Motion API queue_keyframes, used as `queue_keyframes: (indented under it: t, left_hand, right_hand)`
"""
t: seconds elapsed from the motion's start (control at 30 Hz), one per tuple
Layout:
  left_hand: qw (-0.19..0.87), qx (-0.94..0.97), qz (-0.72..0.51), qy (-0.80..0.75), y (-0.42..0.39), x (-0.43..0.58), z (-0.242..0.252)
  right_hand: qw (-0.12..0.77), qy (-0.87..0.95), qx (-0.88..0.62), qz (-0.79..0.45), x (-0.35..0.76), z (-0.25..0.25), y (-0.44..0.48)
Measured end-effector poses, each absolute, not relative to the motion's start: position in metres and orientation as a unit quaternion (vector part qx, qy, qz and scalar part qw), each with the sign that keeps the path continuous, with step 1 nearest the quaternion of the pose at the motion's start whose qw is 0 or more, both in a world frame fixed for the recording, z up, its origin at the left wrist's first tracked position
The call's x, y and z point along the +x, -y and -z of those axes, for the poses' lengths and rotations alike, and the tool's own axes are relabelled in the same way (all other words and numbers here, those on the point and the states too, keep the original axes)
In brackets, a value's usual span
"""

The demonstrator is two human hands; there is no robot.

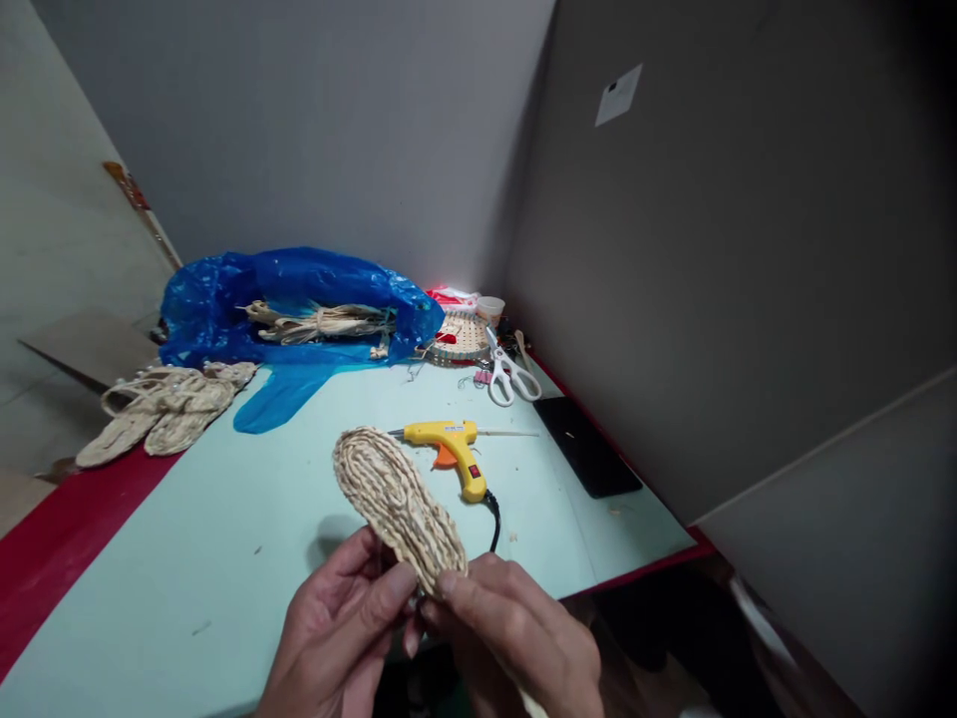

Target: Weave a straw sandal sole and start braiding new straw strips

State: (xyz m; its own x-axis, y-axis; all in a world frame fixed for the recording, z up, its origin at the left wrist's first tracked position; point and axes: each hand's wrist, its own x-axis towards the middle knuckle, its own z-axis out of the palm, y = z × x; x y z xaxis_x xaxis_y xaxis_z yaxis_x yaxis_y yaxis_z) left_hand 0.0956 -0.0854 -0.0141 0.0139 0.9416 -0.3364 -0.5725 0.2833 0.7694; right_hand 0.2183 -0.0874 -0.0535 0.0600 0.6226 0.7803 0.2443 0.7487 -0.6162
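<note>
No legible text. Yellow plastic glue gun with orange trigger [426, 432]: small pale label [455, 427] on the body, dark marks on it, too small to read. Red switch [474, 471] on its handle: markings can't be resolved. White rectangular paper sheet [624, 95] on the dark grey wall panel [718, 219]: small dark square [612, 87] towards the upper left, content unreadable.

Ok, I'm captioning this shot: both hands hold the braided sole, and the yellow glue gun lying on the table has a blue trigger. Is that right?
Not quite: the trigger is orange, not blue, as the head view shows. The rest stands: the left hand and the right hand both hold the braided sole, and the yellow glue gun lies on the table.
</note>
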Motion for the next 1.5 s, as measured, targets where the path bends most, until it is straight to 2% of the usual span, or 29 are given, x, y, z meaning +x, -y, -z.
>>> queue_keyframes:
  t: [0.27,0.5,0.9,1.07,1.3,1.5]
  left_hand:
    - [0.715,0.207,-0.529,-0.408,0.078,0.092,0.022]
    - [0.682,0.122,-0.561,-0.453,0.084,0.095,0.023]
    - [0.699,0.218,-0.536,-0.421,0.078,0.1,0.013]
    - [0.689,0.234,-0.528,-0.438,0.079,0.099,0.01]
    - [0.568,0.231,-0.589,-0.526,0.066,0.073,0.011]
    - [0.453,0.238,-0.671,-0.536,0.056,0.035,0.013]
  right_hand:
    - [0.622,0.721,-0.3,-0.055,0.226,0.046,0.08]
    - [0.594,0.744,-0.294,-0.092,0.235,0.05,0.075]
    - [0.572,0.761,-0.278,-0.126,0.241,0.044,0.074]
    - [0.592,0.745,-0.285,-0.116,0.239,0.048,0.074]
    - [0.641,0.703,-0.271,-0.145,0.241,0.042,0.076]
    - [0.647,0.697,-0.281,-0.129,0.242,0.045,0.073]
